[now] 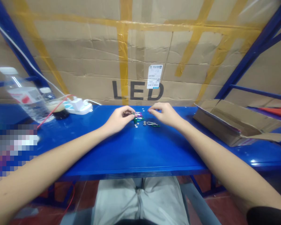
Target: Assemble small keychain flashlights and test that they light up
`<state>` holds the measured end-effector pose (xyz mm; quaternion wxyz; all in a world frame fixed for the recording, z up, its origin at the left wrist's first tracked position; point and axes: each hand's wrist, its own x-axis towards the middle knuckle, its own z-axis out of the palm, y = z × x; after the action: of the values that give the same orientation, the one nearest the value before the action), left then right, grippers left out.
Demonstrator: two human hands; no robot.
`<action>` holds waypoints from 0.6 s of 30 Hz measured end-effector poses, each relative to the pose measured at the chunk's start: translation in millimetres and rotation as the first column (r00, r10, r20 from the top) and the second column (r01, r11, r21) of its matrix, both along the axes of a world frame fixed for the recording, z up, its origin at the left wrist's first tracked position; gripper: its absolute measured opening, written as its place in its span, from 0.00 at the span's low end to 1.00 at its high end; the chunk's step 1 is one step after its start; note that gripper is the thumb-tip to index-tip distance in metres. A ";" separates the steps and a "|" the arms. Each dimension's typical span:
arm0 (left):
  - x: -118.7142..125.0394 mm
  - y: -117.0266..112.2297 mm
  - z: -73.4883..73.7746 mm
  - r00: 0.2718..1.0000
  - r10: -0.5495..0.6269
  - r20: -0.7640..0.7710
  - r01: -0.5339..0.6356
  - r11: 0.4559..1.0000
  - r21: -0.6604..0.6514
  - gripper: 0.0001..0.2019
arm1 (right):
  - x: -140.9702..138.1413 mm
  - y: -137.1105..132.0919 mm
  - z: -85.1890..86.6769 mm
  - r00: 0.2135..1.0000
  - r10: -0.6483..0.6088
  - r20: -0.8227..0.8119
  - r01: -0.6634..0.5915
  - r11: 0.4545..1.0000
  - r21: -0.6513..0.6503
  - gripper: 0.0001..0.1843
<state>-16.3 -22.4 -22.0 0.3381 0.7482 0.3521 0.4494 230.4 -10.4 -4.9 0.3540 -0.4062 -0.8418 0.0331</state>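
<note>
My left hand point(119, 120) is at the far part of the blue table, its thumb and fingers curled together around something small and dark that I cannot make out. Touching or just beside its fingertips is a small cluster of shiny purple and green metal clips point(139, 118), shaped like carabiners. My right hand point(165, 114) hovers to the right of them, thumb and fingers pinched together; whatever is between them is too small to tell. Below its fingertips lies a silver and green pair of carabiner-like clips point(153, 124). A small silver metal piece point(144, 123) rests left of that pair.
An open cardboard box point(227, 125) stands at right. On the left are a water bottle point(25, 93), a smaller dark bottle point(58, 112) and a white power strip point(81, 107) with cables. A large taped carton point(91, 62) marked LED rises behind the blue table point(135, 153).
</note>
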 end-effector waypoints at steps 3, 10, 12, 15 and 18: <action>-1.3 1.7 2.3 0.992 -0.001 0.127 0.021 0.987 -0.158 0.08 | 19.2 11.6 -1.3 0.994 -0.064 0.084 0.077 0.984 -0.158 0.08; 0.8 -1.0 3.6 0.960 0.021 0.280 0.079 0.937 -0.340 0.09 | 8.4 9.0 -14.0 0.959 0.223 0.174 -0.197 0.968 -0.155 0.11; 1.8 -1.0 2.7 0.961 0.042 0.272 0.062 0.930 -0.363 0.10 | -1.1 5.4 -16.5 0.932 0.275 0.235 -0.265 0.961 -0.071 0.10; 3.3 -0.5 1.2 0.968 0.054 0.246 0.044 0.926 -0.376 0.09 | -8.8 3.9 -20.7 0.903 0.256 0.346 -0.276 0.961 0.008 0.10; 3.4 1.0 -0.4 0.976 0.038 0.217 0.043 0.934 -0.355 0.08 | -9.5 4.7 -24.0 0.882 0.223 0.415 -0.266 0.963 0.048 0.10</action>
<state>-12.9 -21.4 -22.5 0.5057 0.6204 0.3873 0.4576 220.9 -5.7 -28.9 0.1848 -0.2758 -0.9419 -0.0511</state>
